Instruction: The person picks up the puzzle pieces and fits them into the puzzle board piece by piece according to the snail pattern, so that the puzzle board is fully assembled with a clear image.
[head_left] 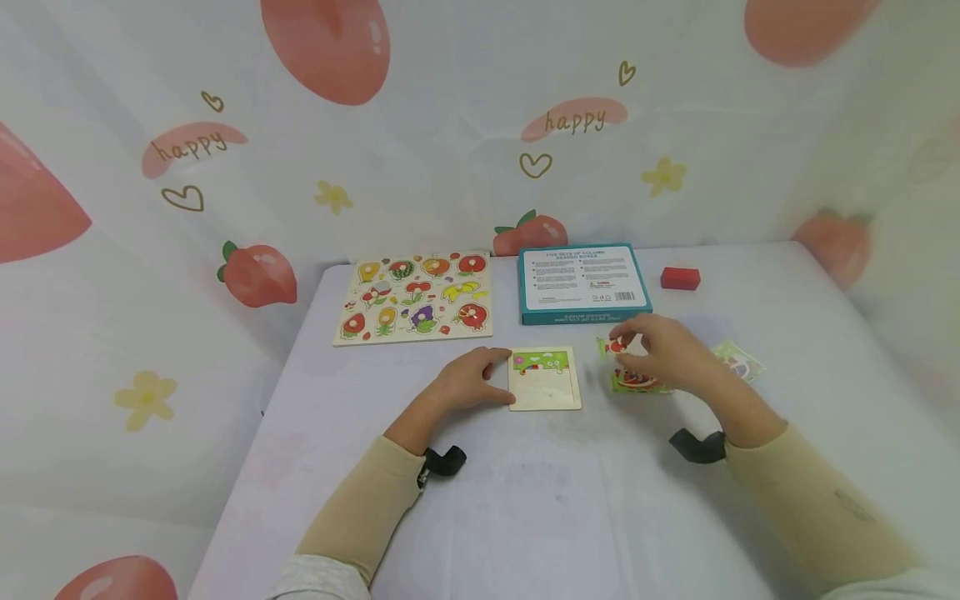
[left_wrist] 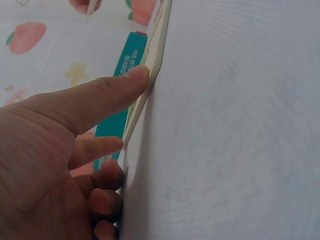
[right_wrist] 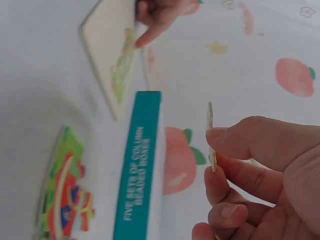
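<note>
A small square wooden puzzle tray (head_left: 545, 392) lies in front of me, with a green printed strip of pieces along its top and bare wood below. My left hand (head_left: 471, 379) touches the tray's left edge, thumb at the near corner and index finger at the far corner. To the right, my right hand (head_left: 663, 352) pinches a thin puzzle piece (right_wrist: 211, 137) between thumb and fingers, raised off the table. Its print looks red and green in the head view. Below that hand, partly hidden, lie brightly printed puzzle pieces (right_wrist: 65, 195).
Behind the tray lies a teal-edged box (head_left: 585, 283). A fruit peg puzzle board (head_left: 412, 333) is at the back left, a red block (head_left: 680, 278) at the back right. More printed pieces (head_left: 738, 362) lie beyond the right wrist, partly hidden.
</note>
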